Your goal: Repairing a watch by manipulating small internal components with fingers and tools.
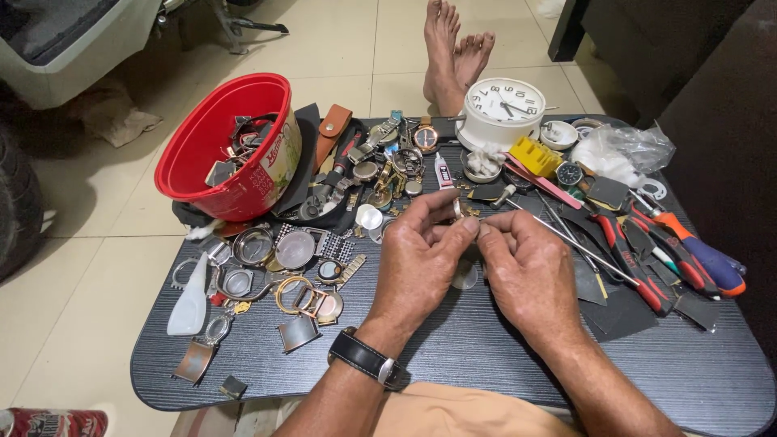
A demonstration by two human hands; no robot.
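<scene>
Left hand, right hand pinch small ring | cluttered black table | tiled floor

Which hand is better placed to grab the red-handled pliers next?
The right hand. The red-handled pliers lie on the dark table just beyond it, on the same side. The left hand pinches a small round metal part and would have to cross over.

The dark, wood-grained desk looks matt and finely ridged. The round red plastic tub is glossy. The small silver metal ring, pinched in the left hand, shines.
</scene>
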